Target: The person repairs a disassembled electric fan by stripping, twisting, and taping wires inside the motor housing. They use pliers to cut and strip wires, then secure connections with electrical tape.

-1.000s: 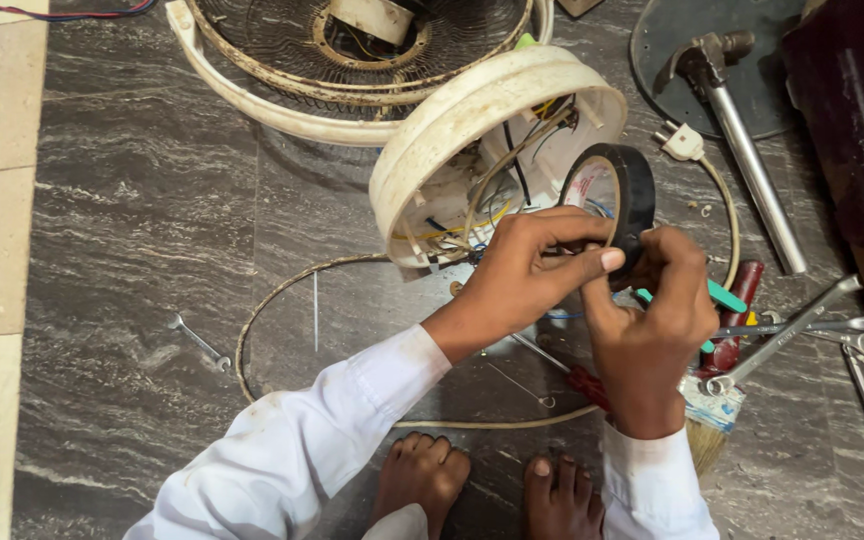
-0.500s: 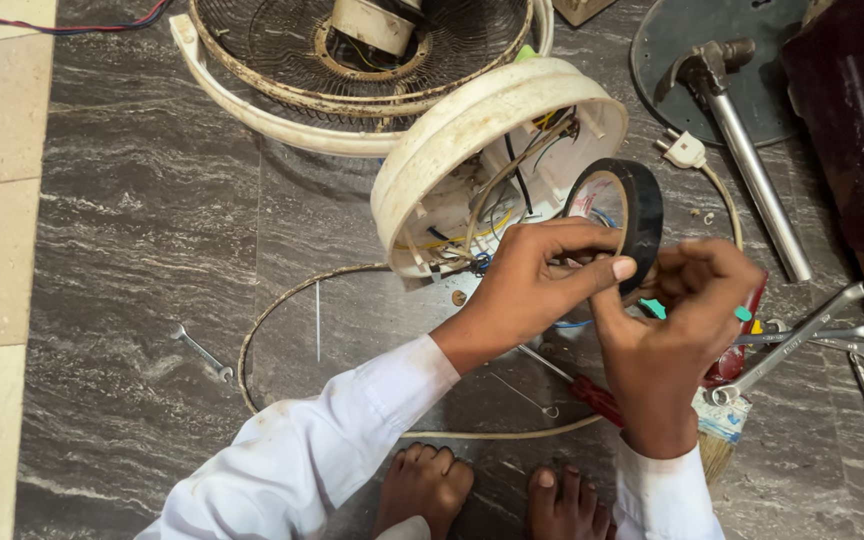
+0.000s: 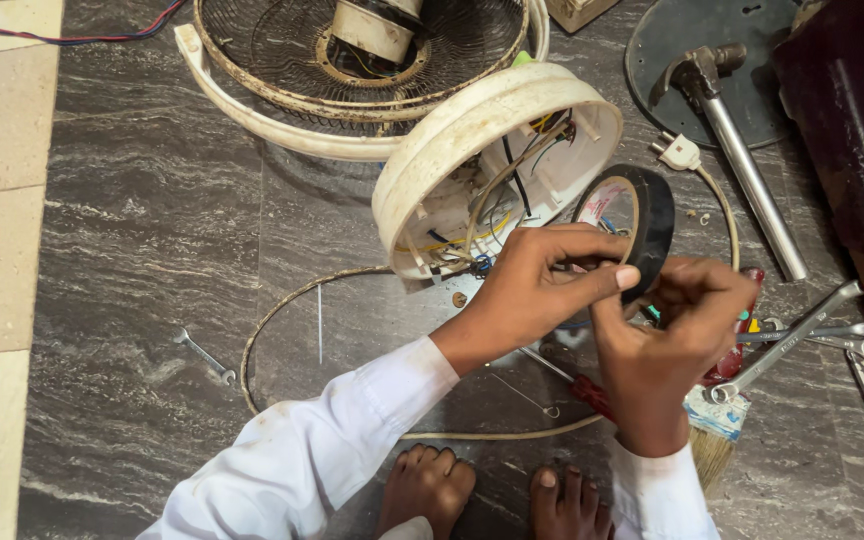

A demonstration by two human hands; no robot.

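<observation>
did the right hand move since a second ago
Yes. The right hand has shifted right, away from the fan housing, while the left hand holds the tape roll.

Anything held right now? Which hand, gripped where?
Left hand pinches the black tape roll at its lower rim, thumb over the outer face. Right hand sits just below; its grip cannot be told.

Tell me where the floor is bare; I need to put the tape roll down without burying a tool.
Most room is on the dark floor left of the cream housing, between the fan guard above and the small spanner below. The right is crowded: spanners, a brush and a metal pole ring the right hand. The left hand holds the tape roll.
</observation>
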